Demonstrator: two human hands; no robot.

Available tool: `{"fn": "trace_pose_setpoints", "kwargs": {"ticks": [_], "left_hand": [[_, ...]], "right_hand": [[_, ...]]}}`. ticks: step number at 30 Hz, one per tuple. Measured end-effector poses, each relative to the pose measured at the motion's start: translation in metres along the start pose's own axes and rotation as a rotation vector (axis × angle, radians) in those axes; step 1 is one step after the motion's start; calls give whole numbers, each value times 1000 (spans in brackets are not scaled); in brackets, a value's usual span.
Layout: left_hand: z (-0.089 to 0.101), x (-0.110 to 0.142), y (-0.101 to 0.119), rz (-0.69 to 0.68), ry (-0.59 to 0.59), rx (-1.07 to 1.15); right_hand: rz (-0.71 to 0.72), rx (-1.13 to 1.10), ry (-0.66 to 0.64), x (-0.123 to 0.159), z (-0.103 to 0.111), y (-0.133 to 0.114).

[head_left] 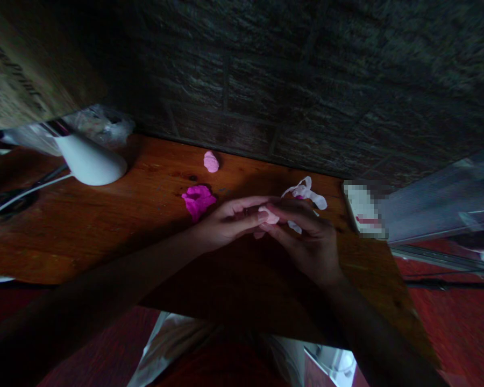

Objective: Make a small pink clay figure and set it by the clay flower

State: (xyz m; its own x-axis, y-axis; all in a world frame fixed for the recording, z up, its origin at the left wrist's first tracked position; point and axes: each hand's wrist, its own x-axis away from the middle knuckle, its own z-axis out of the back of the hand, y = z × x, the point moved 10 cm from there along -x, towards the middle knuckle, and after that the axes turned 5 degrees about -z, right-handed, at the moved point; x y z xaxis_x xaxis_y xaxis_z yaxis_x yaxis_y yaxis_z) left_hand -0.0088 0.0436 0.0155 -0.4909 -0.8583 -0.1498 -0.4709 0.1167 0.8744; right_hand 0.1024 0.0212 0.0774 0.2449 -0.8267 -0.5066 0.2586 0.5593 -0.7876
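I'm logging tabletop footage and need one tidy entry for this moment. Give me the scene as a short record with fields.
Left hand: holds a small pale pink lump
Right hand: on the same lump, from the other side
Surface: wooden table
Left of the hands: crumpled magenta piece
Nearer the wall: second pink lump
Beyond the right hand: whitish strips, partly hidden
Table's left side: white tapered object
Table's right side: pixelated pale object, unidentifiable
Light: dim
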Motion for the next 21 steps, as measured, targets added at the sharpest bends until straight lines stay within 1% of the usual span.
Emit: {"fn": "trace_pose_setpoints", "kwargs": {"ticks": [3, 6, 9, 11, 13, 15, 16, 19, 21], "left_hand": [[1, -1, 0, -17, 26, -24], [4, -3, 1, -3, 65, 43], [20, -7, 11, -20, 156, 47], [33, -8, 20, -47, 223, -1], [40, -8, 28, -85, 235, -83], [36, -8, 33, -120, 195, -170], [32, -7, 35, -134, 167, -210], [20, -6, 37, -158, 103, -306], [18, -6, 36, -155, 84, -340]], "right_hand": [[14, 38, 53, 0, 2, -3], [-53, 35, 73, -4, 3, 4], [-167, -63, 88, -8, 11, 18], [-253, -118, 164, -9, 24, 28], [-327, -144, 216, -8, 31, 36], [-362, -171, 174, -9, 27, 38], [-362, -193, 123, -9, 20, 38], [-366, -303, -82, -7, -9, 35], [-407, -385, -170, -3, -23, 38]]}}
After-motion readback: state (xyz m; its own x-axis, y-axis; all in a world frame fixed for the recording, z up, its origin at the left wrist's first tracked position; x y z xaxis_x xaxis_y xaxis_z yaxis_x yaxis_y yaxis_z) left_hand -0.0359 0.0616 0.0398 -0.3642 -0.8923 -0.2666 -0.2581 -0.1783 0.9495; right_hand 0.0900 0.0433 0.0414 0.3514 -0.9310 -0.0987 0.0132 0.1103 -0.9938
